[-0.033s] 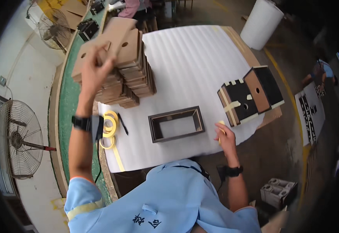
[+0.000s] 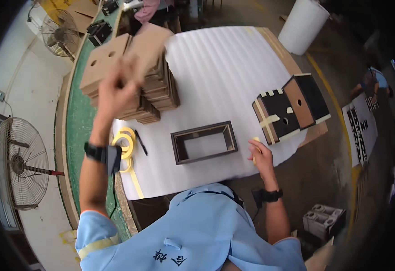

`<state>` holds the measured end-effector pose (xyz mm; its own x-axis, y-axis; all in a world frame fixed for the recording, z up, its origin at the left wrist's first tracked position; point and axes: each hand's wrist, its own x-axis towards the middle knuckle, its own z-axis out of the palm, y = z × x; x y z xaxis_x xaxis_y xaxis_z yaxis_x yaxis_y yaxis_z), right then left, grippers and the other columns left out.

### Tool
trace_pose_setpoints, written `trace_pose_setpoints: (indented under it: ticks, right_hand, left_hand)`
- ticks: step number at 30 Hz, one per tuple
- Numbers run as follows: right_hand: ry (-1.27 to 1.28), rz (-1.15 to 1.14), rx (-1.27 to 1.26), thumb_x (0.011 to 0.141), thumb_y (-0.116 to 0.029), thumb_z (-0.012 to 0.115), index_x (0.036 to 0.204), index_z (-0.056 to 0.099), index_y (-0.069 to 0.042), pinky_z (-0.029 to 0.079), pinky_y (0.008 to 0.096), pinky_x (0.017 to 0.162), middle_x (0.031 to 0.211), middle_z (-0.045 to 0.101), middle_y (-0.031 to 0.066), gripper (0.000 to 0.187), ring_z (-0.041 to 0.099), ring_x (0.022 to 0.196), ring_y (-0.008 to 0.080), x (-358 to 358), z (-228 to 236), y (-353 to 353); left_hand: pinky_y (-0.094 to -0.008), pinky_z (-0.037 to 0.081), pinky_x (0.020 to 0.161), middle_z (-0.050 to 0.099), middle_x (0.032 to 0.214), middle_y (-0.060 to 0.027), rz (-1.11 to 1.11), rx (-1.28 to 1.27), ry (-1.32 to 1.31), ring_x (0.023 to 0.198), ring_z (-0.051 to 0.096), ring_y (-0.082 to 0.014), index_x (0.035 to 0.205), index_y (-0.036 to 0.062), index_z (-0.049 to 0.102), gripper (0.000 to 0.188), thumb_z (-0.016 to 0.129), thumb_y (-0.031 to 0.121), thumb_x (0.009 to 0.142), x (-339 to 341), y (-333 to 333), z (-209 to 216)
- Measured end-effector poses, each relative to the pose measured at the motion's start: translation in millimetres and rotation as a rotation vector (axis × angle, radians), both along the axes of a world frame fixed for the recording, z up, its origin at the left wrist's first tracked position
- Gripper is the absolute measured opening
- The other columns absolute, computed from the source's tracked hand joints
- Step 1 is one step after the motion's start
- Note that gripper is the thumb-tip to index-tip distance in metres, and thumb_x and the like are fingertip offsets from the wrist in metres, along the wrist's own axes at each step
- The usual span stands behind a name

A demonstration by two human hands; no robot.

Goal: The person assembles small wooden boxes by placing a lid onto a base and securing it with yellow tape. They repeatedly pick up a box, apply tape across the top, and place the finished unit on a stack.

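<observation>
My left hand is over the stacks of brown boards at the far left. Its fingers grip the near edge of a brown board, which is tilted and smeared by motion. Near the front right of the padded table, my right hand pinches a small strip of yellow tape. Between the hands lies an open rectangular black frame, with the white padding showing through it.
Yellow tape rolls and a black pen lie left of the frame. On the right stand black boxes with yellow tape on them. A big white foam roll stands behind, and fans are at the left.
My left hand has moved slightly right and nearer me, and the board it holds has swung right, uncovering more of the left stack. My right hand stays nearly in place.
</observation>
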<state>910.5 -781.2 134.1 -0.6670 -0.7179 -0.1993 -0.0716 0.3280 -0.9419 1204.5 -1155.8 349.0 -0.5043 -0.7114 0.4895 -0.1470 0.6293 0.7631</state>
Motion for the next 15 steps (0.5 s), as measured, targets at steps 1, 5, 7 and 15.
trace_pose_setpoints:
  ticks: [1, 5, 7, 15]
  right_hand:
    - [-0.073, 0.016, 0.025, 0.097, -0.022, 0.061, 0.125, 0.066, -0.004, 0.052, 0.0255, 0.067, 0.093, 0.062, 0.0034, 0.034, 0.057, 0.069, 0.0086, -0.1, 7.5, -4.8]
    - [-0.248, 0.072, 0.081, 0.101, -0.038, 0.055, 0.128, 0.064, -0.004, 0.049, 0.0243, 0.069, 0.1, 0.063, 0.0058, 0.044, 0.058, 0.073, 0.0092, -1.9, -1.3, -25.6]
    - [-0.25, 0.12, 0.1, 0.101, -0.042, 0.054, 0.129, 0.063, -0.003, 0.049, 0.025, 0.07, 0.101, 0.063, 0.005, 0.049, 0.058, 0.076, 0.0098, -8.1, -19.1, -31.3]
    - [0.019, 0.318, 0.203, 0.096, -0.049, 0.058, 0.137, 0.053, 0.0, 0.045, 0.0391, 0.099, 0.126, 0.061, 0.0212, 0.064, 0.059, 0.116, 0.0335, 19.1, 41.2, -76.0]
  left_hand:
    - [-0.046, 0.044, 0.102, 0.058, 0.133, -0.0251, -0.085, -0.191, -0.142, 0.12, 0.057, -0.0404, 0.124, 0.0112, 0.067, 0.059, 0.078, 0.039, 0.073, -0.1, 25.8, -12.7]
    - [-0.0485, 0.042, 0.104, 0.053, 0.138, -0.0263, -0.395, -0.35, -0.452, 0.122, 0.053, -0.0425, 0.109, 0.0145, 0.075, 0.048, 0.08, 0.036, 0.066, -8.1, 102.0, -77.3]
    - [-0.0489, 0.042, 0.103, 0.052, 0.139, -0.0252, -0.471, -0.33, -0.47, 0.122, 0.052, -0.0415, 0.108, 0.016, 0.075, 0.047, 0.079, 0.035, 0.065, -15.9, 115.5, -103.4]
    - [-0.0519, 0.039, 0.106, 0.05, 0.141, -0.0255, -0.521, -0.26, -0.496, 0.128, 0.047, -0.0415, 0.107, 0.0149, 0.075, 0.044, 0.075, 0.033, 0.067, -41.0, 127.7, -135.7]
